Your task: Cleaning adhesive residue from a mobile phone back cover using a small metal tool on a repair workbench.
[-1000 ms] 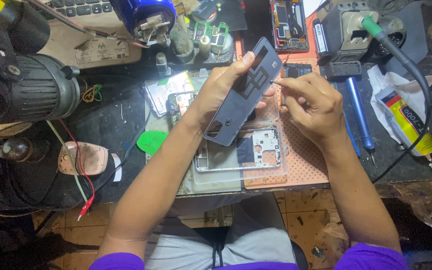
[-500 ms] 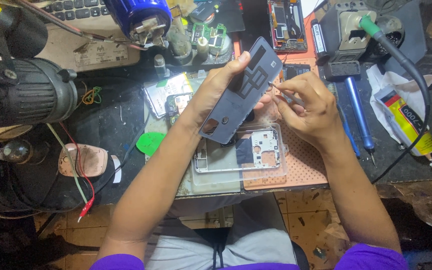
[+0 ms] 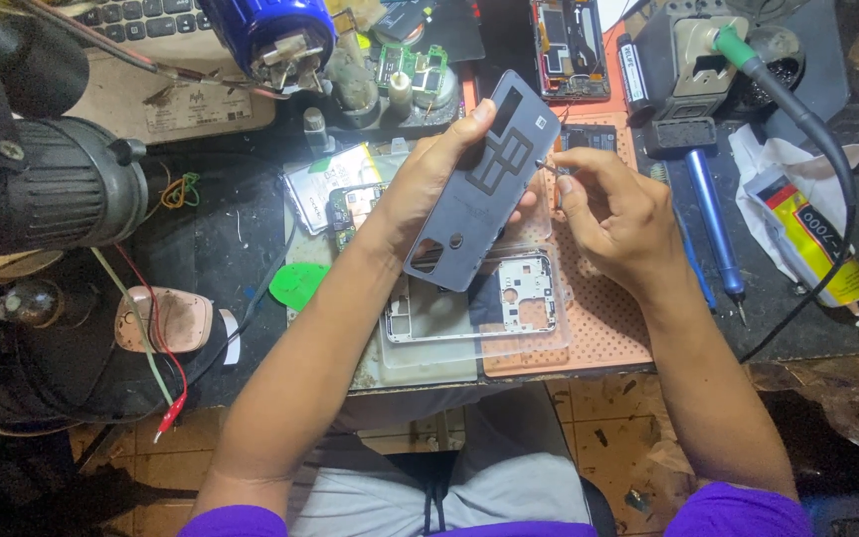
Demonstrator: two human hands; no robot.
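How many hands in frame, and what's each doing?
2. Left hand grips the grey phone back cover, tilted above the bench. Right hand pinches a thin tool at the cover's right edge. No other hands visible.

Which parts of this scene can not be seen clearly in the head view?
- Outer face of the grey phone back cover: turned away from the camera.
- Small tool tip in the right hand: too small to identify.
- Left hand palm: hidden behind the cover.
- Keyboard: cut by the top edge.
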